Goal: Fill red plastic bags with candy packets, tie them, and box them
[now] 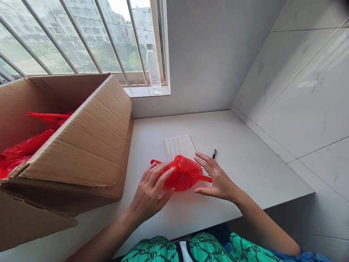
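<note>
A red plastic bag (183,174), bunched up around contents I cannot make out, lies on the white tabletop in front of me. My left hand (155,183) is at its left side, fingers apart and reaching over the bag's edge; whether they touch it is hard to tell. On the other side my right hand (214,178) is spread, thumb and fingers wide apart, with a handle of the bag reaching toward its palm. Partly under the bag is a white sheet of paper (180,145) with printed columns. Just beyond my right fingers lies a black pen (214,153).
A large open cardboard box (89,145) takes up the left side, with more red plastic bags (35,142) inside. A clear water bottle (154,71) stands on the sill of the barred window. A tiled wall (308,98) borders the white table (245,163) on the right.
</note>
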Tool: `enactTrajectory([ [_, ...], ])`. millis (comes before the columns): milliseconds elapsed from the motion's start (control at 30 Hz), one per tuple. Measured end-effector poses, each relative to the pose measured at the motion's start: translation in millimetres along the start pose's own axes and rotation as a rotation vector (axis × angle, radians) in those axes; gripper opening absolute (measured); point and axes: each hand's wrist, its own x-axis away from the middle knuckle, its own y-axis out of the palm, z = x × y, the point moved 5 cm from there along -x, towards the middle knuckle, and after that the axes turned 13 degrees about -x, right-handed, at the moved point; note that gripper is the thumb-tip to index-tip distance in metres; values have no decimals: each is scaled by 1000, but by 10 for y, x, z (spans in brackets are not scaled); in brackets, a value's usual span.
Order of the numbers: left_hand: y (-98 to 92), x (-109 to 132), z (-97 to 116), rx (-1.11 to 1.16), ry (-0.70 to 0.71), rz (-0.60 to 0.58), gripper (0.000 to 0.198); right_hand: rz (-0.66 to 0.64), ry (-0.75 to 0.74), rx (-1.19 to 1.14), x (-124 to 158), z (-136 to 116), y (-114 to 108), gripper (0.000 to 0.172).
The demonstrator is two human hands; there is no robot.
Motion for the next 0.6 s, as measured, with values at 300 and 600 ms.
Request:
enactTrajectory([
  [300, 844, -24, -14, -258, 145, -287, 84, -124, -108, 268, -335, 264, 745, 103],
  [600, 987, 71, -49, -195, 113, -310, 80, -133, -90, 216, -290, 485, 875, 96],
])
